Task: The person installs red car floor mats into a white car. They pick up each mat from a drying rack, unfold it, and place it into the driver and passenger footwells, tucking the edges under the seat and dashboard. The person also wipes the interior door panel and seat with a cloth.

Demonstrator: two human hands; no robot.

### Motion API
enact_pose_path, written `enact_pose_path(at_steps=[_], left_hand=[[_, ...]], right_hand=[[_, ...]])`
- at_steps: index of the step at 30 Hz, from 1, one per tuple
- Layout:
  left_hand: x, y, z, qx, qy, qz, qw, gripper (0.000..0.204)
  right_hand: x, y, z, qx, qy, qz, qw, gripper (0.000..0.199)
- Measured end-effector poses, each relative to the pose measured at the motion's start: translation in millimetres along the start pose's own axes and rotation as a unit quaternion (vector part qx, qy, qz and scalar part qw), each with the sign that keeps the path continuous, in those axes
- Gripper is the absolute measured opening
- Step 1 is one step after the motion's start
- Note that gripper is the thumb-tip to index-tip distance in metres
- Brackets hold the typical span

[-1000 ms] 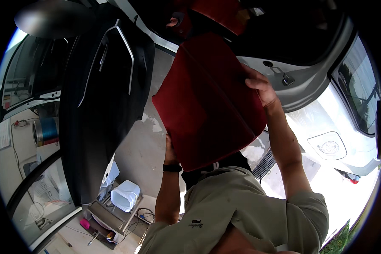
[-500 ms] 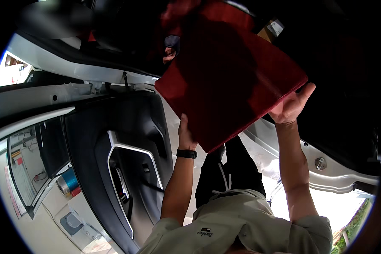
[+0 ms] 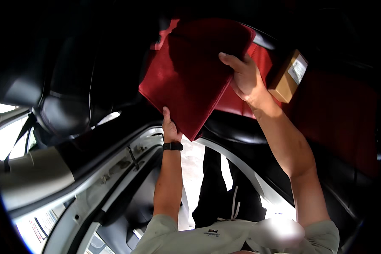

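A dark red mat, flat and fairly stiff with a stitched edge, is held up between my two hands inside the car. My left hand, with a black band on the wrist, grips its near left edge, thumb on top. On the right edge, my right hand closes with its thumb over the upper face and its other fingers partly hidden. Beneath and beyond the mat lies a red leather seat, partly covered by it.
A brown cardboard box with a white label lies on the seat, right of my right hand. Black seat backs stand to the left. The pale door frame curves around my legs, and the open door is at lower left.
Both hands have carried the mat farther into the car, tilting it. My right hand now clasps its right edge with the thumb on top. More of the seat and box shows.
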State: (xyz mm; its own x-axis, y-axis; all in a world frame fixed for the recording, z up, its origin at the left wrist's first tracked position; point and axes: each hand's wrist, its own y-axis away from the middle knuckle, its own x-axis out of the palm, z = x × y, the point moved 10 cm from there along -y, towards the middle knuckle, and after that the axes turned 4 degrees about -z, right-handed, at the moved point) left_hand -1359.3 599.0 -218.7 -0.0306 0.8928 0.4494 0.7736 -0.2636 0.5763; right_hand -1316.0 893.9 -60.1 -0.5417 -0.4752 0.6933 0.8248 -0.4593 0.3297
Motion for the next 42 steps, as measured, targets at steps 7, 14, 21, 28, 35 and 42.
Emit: enact_pose_path(at_steps=[7, 14, 21, 28, 35, 42], left_hand=[[13.9, -183.0, 11.8, -0.113, -0.041, 0.019, 0.993, 0.087], [62.4, -325.2, 31.8, -0.145, -0.176, -0.092, 0.969, 0.095], [124.1, -419.3, 80.8, -0.116, -0.088, -0.078, 0.986, 0.090], [134.1, -467.2, 106.8, -0.081, -0.117, -0.177, 0.974, 0.088], [106.0, -487.2, 78.9, -0.029, -0.192, -0.278, 0.941, 0.110], [109.6, -494.1, 60.4, -0.037, -0.273, -0.407, 0.871, 0.127]], right_hand=[[-3.2, -165.7, -18.7, -0.044, 0.071, -0.030, 0.996, 0.036], [-25.3, -336.9, -21.0, -0.091, 0.144, 0.003, 0.985, 0.053], [-54.7, -412.4, 68.4, -0.365, 0.811, -0.185, 0.418, 0.074], [-82.7, -401.4, 66.0, -0.402, 0.803, -0.166, 0.408, 0.042], [-69.6, -405.3, 58.3, -0.414, 0.788, -0.136, 0.434, 0.039], [-63.6, -404.2, 61.8, -0.418, 0.791, -0.124, 0.429, 0.038]])
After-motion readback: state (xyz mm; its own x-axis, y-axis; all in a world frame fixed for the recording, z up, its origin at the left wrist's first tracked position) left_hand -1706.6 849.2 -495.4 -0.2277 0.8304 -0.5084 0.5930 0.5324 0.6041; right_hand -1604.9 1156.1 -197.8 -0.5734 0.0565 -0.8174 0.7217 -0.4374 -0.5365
